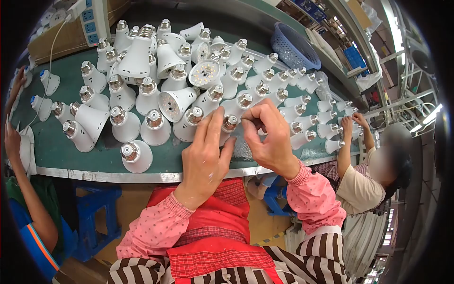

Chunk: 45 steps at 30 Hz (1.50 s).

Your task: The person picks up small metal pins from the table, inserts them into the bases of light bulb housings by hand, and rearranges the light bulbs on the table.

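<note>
My left hand (204, 158) is closed around the white body of an LED light bulb (230, 122), which stands upright with its metal screw cap on top. Just to the right of that cap, my right hand (270, 137) has thumb and forefinger pinched together. Whatever sits in that pinch is too small to make out. Close by on the left stand more bulbs, among them one bulb (155, 130) with its cap up and another (137, 157) near the table's front edge. A tilted bulb (171, 105) shows its LED board.
Many bulbs crowd the green table (101, 158), some stacked at the back. A blue-purple basket (295, 47) stands at the back right, a power strip (90, 23) at the back left. Co-workers' hands are at both table ends. A blue stool (97, 217) is below.
</note>
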Tool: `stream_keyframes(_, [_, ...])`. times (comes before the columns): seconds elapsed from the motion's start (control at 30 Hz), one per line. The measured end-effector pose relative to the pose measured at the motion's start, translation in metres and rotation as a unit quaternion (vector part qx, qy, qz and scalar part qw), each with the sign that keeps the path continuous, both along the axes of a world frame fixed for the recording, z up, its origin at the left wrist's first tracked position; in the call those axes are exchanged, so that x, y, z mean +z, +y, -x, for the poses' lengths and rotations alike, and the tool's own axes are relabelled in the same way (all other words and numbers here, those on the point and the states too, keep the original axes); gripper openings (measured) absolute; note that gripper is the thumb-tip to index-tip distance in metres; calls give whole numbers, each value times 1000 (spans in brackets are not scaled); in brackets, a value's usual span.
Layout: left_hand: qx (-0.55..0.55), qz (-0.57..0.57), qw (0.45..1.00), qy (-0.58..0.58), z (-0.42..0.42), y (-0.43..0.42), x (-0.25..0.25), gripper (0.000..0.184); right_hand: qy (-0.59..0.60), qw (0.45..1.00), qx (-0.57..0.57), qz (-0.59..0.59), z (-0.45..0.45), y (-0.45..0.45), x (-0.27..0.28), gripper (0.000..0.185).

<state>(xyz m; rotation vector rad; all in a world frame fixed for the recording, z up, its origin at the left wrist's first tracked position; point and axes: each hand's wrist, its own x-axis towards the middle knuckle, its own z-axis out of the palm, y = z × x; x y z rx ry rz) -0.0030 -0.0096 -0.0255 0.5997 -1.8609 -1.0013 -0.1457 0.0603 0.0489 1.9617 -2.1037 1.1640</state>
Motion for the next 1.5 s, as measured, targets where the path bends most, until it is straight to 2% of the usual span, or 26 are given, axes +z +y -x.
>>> stream_keyframes(0.27, [-20, 1, 1000, -11, 6, -7, -10, 57, 98, 995, 21, -15, 9, -10, -5, 18])
stream_keyframes(0.57, [-9, 16, 1000, 5, 8, -10, -14, 54, 60, 997, 33, -28, 10, -14, -5, 20])
stream_keyframes(0.77, [-23, -6, 1000, 6, 6, -11, -12, 53, 178, 981, 67, -30, 10, -18, 8, 24])
stream_keyframes(0.97, [-38, -10, 999, -8, 4, -12, -11, 52, 265, 953, 92, -113, 9, -23, 25, 25])
stream_keyframes(1.17, [-42, -17, 999, -10, 5, -12, -15, 52, 360, 921, 117, -95, 0, -25, 31, 25])
stream_keyframes(1.27, [-37, -7, 999, -3, 5, -12, -14, 53, 306, 945, 77, -85, 6, -18, 22, 21])
stream_keyframes(1.37, [-37, -8, 999, -11, 3, -12, -11, 54, 7, 993, 25, -118, 8, -12, 16, 13])
stream_keyframes(1.4, [-30, -2, 1000, -7, 4, -12, -12, 53, -108, 983, 9, -146, 9, -11, 17, 14])
stream_keyframes(1.47, [-17, 11, 1000, 0, 6, -12, -14, 51, -333, 922, -24, -195, 11, -9, 18, 19])
stream_keyframes(1.5, [-18, 7, 1000, 1, 6, -12, -13, 51, -363, 909, -25, -201, 13, -10, 18, 19])
